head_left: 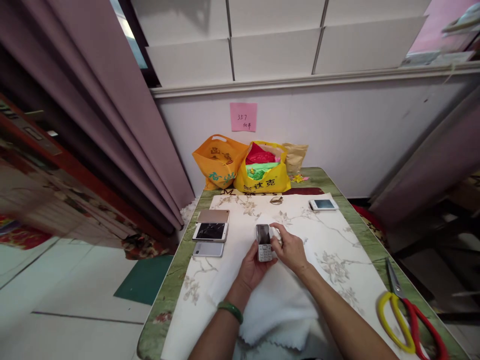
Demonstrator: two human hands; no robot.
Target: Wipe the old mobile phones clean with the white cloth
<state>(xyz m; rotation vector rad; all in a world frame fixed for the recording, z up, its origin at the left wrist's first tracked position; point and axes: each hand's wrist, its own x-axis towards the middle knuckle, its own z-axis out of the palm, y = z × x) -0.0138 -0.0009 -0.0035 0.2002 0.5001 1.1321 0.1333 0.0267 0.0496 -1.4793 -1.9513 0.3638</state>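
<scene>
My left hand (252,270) is wrapped under a small silver keypad phone (263,242) and holds it upright over a white cloth (277,305). My right hand (290,248) is closed on the phone's right edge, pinching a bit of white cloth against it. A green bangle (230,310) sits on my left wrist. The cloth lies on a floral sheet (337,260) that covers the table.
Three phones (210,231) lie in a column at the left of the sheet, another phone (323,204) at the far right. Yellow and red scissors (403,315) rest near the right edge. Orange and yellow bags (262,175) stand against the wall.
</scene>
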